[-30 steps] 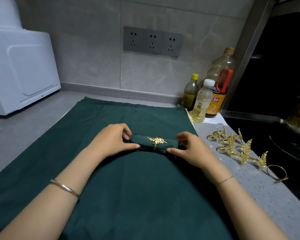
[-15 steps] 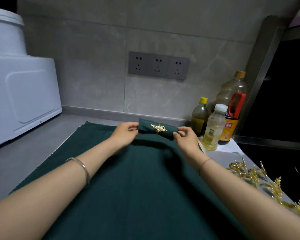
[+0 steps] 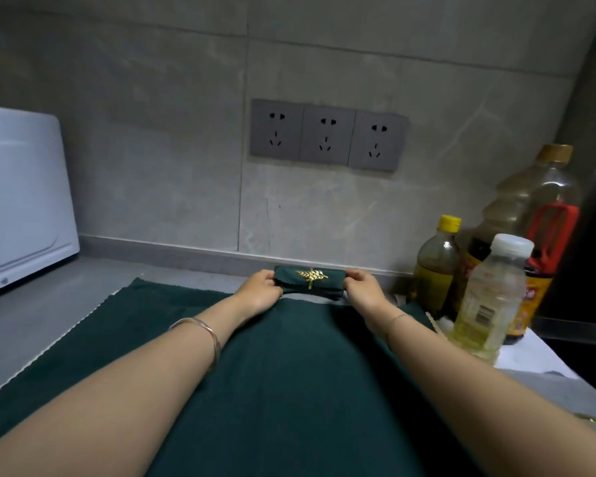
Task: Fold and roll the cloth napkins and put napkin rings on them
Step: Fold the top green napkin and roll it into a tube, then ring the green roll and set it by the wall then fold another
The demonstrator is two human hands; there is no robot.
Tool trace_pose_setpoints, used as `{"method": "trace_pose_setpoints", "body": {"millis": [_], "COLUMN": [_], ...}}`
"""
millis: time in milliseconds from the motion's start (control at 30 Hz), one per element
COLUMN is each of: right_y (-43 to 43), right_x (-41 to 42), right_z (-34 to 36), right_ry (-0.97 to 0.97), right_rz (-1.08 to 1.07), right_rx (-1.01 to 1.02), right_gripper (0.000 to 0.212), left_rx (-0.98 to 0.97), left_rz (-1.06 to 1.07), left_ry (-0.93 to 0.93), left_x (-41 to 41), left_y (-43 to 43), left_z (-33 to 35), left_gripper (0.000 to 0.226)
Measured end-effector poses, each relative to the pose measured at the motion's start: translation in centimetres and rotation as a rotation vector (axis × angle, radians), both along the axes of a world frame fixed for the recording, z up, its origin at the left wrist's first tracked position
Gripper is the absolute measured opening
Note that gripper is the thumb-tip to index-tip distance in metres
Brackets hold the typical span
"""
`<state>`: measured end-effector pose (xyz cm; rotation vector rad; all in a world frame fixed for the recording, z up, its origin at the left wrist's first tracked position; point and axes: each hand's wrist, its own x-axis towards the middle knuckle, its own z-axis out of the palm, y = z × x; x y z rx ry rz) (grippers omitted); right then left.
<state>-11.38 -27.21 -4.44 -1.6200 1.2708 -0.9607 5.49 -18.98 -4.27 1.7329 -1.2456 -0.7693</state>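
The left hand point(image 3: 260, 293) and right hand point(image 3: 363, 291) pinch the two ends of a rolled green napkin point(image 3: 308, 282) near the wall's foot; a gold leaf ring point(image 3: 311, 276) circles its middle; a flat green cloth point(image 3: 289, 373) lies under the forearms; bottles point(image 3: 489, 297) stand at right; sockets point(image 3: 327, 135) above.

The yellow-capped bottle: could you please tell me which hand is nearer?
Right. The right hand holds the rolled napkin's end nearest the yellow-capped bottle; the left hand holds the far end.

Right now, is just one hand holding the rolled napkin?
No, the left hand and right hand each grip one end of the napkin.
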Motion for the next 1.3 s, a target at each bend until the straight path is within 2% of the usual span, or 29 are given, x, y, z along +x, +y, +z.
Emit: {"method": "trace_pose_setpoints", "body": {"millis": [167,267,367,567,800,933,1067,1200,1300], "right_y": [-0.6,0.2,2.4,10.9,24.3,32.1,38.9,43.0,44.4], "right_x": [-0.2,-0.8,-2.1,-6.3,-12.9,-16.4,-19.4,-21.3,-22.0], "right_z": [-0.5,-0.1,0.7,0.9,-0.2,0.0,-0.2,-0.3,-0.6], "right_ry": [0.010,0.065,0.206,0.470,0.726,0.762,0.767,0.805,0.875], "right_rz": [0.035,0.065,0.086,0.212,0.346,0.485,0.567,0.606,0.630], "right_rx": [0.000,-0.002,-0.063,-0.153,-0.266,-0.344,-0.396,-0.473,-0.551], "right_gripper": [0.034,0.033,0.050,0.060,0.059,0.061,0.074,0.080,0.090], "left_rx": [0.079,0.110,0.120,0.144,0.121,0.079,0.059,0.059,0.068], "left_rz": [-0.042,-0.012,0.031,-0.109,-0.263,-0.348,-0.429,-0.511,-0.564], "left_ry": [-0.120,-0.321,-0.559,-0.723,-0.781,-0.793,-0.800,-0.826,-0.903], "left_x": [0.1,-0.7,-1.4,-5.0,-10.5,-12.1,-12.4,-12.9,-13.3], "left_y": [-0.3,0.8,2.2,11.2,24.4,31.1,36.9,40.9,42.5], "left_z": [-0.6,-0.2,-0.8,-1.4,-1.2,-1.2,-1.3,-1.0,-0.8], "left_gripper": [0.073,0.066,0.068,0.070,0.067,0.064,0.065,0.076,0.093]}}
